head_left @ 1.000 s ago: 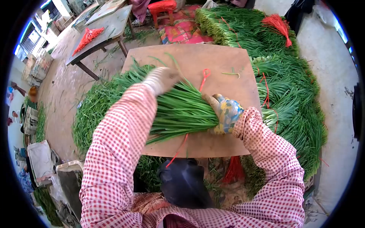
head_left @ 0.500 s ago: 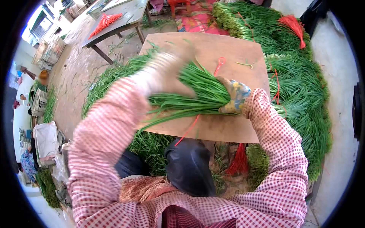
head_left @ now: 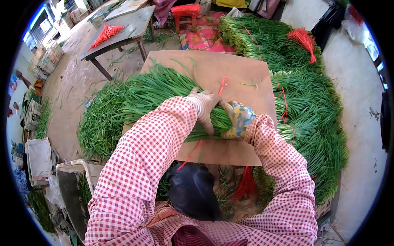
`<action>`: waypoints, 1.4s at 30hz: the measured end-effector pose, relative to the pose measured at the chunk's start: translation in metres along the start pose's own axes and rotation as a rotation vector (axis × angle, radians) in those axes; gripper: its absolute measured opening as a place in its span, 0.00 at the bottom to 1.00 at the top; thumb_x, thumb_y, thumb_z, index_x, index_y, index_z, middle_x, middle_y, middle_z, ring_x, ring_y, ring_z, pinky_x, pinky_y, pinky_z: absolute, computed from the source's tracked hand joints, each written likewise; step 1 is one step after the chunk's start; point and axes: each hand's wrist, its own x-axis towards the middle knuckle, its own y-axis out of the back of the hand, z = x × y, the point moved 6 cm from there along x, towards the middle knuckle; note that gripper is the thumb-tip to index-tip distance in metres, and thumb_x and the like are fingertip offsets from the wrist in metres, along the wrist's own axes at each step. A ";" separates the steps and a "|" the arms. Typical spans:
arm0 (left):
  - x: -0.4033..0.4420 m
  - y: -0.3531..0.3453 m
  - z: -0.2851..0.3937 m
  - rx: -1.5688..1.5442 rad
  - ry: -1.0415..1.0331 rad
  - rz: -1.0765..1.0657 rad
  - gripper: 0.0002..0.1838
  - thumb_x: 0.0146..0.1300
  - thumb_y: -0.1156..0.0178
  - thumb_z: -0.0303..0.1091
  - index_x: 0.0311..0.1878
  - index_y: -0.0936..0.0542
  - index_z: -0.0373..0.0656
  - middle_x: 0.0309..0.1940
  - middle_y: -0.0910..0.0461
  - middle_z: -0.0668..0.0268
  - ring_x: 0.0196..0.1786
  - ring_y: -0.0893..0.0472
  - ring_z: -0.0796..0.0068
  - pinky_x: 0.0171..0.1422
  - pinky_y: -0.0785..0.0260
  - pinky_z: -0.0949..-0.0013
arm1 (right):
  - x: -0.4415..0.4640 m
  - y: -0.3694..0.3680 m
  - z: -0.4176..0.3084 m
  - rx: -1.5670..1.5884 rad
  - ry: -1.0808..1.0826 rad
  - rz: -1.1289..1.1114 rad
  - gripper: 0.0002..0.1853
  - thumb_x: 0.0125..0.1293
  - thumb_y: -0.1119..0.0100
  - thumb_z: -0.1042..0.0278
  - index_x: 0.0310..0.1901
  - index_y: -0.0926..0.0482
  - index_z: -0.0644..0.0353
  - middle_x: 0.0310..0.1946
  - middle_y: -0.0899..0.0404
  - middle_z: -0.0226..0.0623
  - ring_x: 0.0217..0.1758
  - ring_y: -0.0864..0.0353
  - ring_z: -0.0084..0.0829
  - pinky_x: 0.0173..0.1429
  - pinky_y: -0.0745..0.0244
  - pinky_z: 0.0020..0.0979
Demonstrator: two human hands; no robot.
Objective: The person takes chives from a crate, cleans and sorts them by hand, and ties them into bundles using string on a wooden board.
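Observation:
A bundle of long green garlic chives (head_left: 162, 92) lies across a brown board (head_left: 242, 147), its leaves spreading left. My left hand (head_left: 204, 107), in a pale glove, is wrapped over the bundle from above near its right end. Just beside it, my right hand (head_left: 239, 119), in a blue and yellow patterned glove, grips the bundle's right end; the cut ends are hidden in the palm. A red tie (head_left: 190, 154) runs under the bundle, and its looped end (head_left: 223, 83) shows on the far side.
Stacked bundles of chives (head_left: 316, 119) with red ties rise along the right. Loose greens (head_left: 98, 119) heap at the left. Red ties (head_left: 303, 39) lie on the stack, others (head_left: 247, 184) hang below the board. A table (head_left: 139, 24) and red stool (head_left: 185, 16) stand behind.
My left hand has come down and right from above the leaves onto the bundle, next to my right hand. The right hand keeps its grip. The camera view has shifted slightly.

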 end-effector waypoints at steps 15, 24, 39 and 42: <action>-0.015 -0.009 0.005 0.040 0.011 0.049 0.59 0.29 0.23 0.60 0.66 0.36 0.41 0.61 0.29 0.56 0.68 0.33 0.56 0.72 0.51 0.37 | 0.125 0.017 0.120 0.521 -0.305 0.201 0.28 0.64 0.38 0.52 0.61 0.28 0.59 0.46 0.19 0.43 0.48 0.21 0.33 0.53 0.25 0.34; -0.015 -0.009 0.005 0.044 -0.017 0.056 0.58 0.29 0.24 0.62 0.65 0.35 0.42 0.60 0.29 0.56 0.66 0.32 0.56 0.72 0.51 0.37 | 0.115 0.008 0.139 0.319 -0.277 0.214 0.15 0.62 0.38 0.55 0.44 0.18 0.55 0.39 0.16 0.43 0.44 0.17 0.38 0.50 0.24 0.37; -0.024 -0.008 0.011 0.001 0.106 0.004 0.57 0.28 0.22 0.59 0.66 0.34 0.47 0.61 0.27 0.58 0.68 0.32 0.60 0.72 0.48 0.42 | 0.009 0.045 -0.010 0.346 -0.047 0.252 0.11 0.62 0.40 0.65 0.43 0.20 0.61 0.30 0.17 0.42 0.31 0.18 0.31 0.37 0.23 0.32; -0.014 -0.017 0.007 0.011 0.105 0.015 0.58 0.29 0.22 0.60 0.69 0.35 0.53 0.65 0.31 0.57 0.69 0.33 0.58 0.72 0.49 0.41 | 0.006 0.010 -0.023 0.526 0.000 0.325 0.12 0.60 0.39 0.67 0.44 0.20 0.61 0.32 0.18 0.47 0.35 0.17 0.39 0.43 0.22 0.34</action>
